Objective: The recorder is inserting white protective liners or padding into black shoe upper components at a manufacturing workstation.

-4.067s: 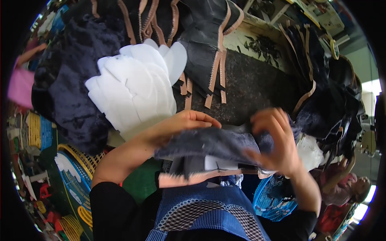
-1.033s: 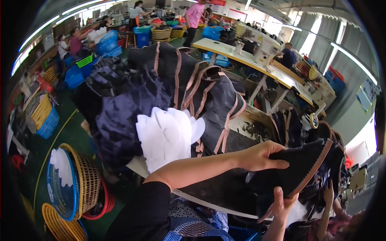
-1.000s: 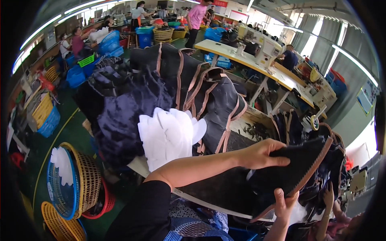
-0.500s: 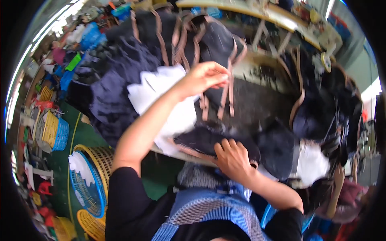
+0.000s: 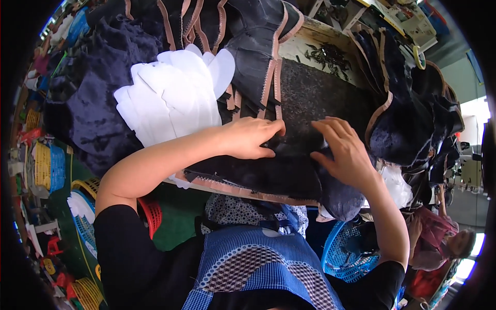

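Note:
A dark fabric piece [image 5: 253, 175] lies along the near edge of the work table, with a brown zigzag-stitched band [image 5: 243, 190] on its near side. Just above its far edge is my left hand [image 5: 250, 138], thumb and fingers apart. My right hand [image 5: 345, 152] hovers over its right end with fingers spread, holding nothing I can see. Beyond my left forearm a fanned stack of white shaped sheets [image 5: 170, 101] rests on dark plush fabric [image 5: 82, 108]. More black pieces with brown bands [image 5: 274, 67] extend past my left hand.
The dark tabletop [image 5: 320, 98] has black scraps [image 5: 329, 58] at its far side. Banded dark pieces [image 5: 408, 103] are heaped at the right, near a white bundle [image 5: 395, 186]. A blue basket [image 5: 349, 253] stands below right, a red one [image 5: 151, 217] below left. Another person [image 5: 434, 235] is at right.
My left hand has come down from above the table toward the fabric piece. My right hand has lifted off the piece and moved right, its fingers spreading. The view has shifted.

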Demonstrator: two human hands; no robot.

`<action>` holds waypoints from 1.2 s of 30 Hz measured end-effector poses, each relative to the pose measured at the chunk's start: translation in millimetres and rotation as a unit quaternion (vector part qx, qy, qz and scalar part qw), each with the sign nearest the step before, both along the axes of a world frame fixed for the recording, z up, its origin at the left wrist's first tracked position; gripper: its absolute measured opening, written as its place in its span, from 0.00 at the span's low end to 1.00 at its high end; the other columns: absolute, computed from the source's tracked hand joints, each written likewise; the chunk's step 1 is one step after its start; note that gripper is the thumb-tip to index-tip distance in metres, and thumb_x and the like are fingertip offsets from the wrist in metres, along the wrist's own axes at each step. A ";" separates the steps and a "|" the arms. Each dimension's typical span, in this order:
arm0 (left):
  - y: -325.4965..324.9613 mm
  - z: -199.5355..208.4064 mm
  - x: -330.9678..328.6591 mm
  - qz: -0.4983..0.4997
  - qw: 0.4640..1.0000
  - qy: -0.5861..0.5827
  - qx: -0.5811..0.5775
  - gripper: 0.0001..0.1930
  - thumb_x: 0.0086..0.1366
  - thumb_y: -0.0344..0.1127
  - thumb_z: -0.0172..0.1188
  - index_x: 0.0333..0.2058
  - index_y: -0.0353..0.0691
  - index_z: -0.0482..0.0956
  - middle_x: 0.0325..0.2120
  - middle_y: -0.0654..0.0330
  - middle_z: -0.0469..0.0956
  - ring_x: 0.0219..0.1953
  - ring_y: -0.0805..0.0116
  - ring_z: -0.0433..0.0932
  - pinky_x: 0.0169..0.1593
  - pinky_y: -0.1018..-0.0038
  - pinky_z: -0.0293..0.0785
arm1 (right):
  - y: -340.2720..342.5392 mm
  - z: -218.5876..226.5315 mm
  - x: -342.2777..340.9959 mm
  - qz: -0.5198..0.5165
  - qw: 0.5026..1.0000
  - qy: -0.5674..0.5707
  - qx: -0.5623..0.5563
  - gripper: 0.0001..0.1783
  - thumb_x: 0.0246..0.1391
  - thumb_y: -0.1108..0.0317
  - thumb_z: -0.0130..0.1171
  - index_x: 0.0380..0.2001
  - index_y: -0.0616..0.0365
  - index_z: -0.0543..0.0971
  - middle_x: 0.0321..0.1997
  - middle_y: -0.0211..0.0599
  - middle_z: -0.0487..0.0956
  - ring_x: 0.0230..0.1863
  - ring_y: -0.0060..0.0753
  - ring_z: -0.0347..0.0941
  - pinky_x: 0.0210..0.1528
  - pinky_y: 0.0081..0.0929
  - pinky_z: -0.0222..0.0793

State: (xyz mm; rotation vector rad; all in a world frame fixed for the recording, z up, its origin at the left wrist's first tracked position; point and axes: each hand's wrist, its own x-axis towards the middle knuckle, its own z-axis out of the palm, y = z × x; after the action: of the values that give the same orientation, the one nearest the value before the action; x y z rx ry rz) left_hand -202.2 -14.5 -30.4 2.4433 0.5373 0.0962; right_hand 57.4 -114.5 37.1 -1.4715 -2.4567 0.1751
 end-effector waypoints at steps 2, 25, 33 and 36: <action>-1.2 -0.7 -0.1 0.017 0.997 0.002 -0.070 0.25 0.64 0.43 0.67 0.54 0.42 0.67 0.34 0.51 0.80 0.41 0.49 0.82 0.43 0.56 0.76 | 7.1 -8.9 5.1 0.024 0.999 -0.022 -0.019 0.22 0.46 0.68 0.73 0.44 0.62 0.78 0.50 0.46 0.78 0.60 0.51 0.71 0.62 0.43 0.68; -47.7 -19.1 -18.0 0.124 0.984 -0.121 0.050 0.17 0.54 0.28 0.66 0.43 0.53 0.89 0.24 0.65 0.72 0.29 0.68 0.79 0.26 0.72 0.75 | 32.1 -25.3 17.3 -0.115 0.955 0.020 -0.274 0.12 0.56 0.66 0.66 0.32 0.59 0.74 0.29 0.47 0.79 0.32 0.55 0.78 0.33 0.45 0.70; -48.1 -21.0 -18.4 0.129 0.979 -0.146 0.067 0.19 0.53 0.25 0.67 0.44 0.51 0.89 0.21 0.66 0.65 0.24 0.71 0.73 0.23 0.75 0.71 | 41.3 -26.9 14.8 -0.093 0.951 0.012 -0.295 0.12 0.61 0.64 0.62 0.36 0.58 0.70 0.28 0.49 0.79 0.33 0.59 0.78 0.33 0.51 0.69; -47.4 -20.3 -16.3 0.124 0.979 -0.142 0.076 0.18 0.54 0.26 0.67 0.44 0.50 0.89 0.21 0.67 0.65 0.23 0.73 0.73 0.21 0.76 0.69 | 43.0 -29.9 13.7 -0.094 0.952 -0.011 -0.292 0.12 0.61 0.63 0.62 0.35 0.57 0.71 0.27 0.48 0.80 0.33 0.58 0.79 0.32 0.51 0.70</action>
State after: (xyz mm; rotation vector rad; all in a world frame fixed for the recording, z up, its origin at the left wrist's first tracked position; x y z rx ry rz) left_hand -218.5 -62.0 -50.8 2.4399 0.7225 0.5993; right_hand 71.1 -71.5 7.2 -1.9256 -2.3690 0.9153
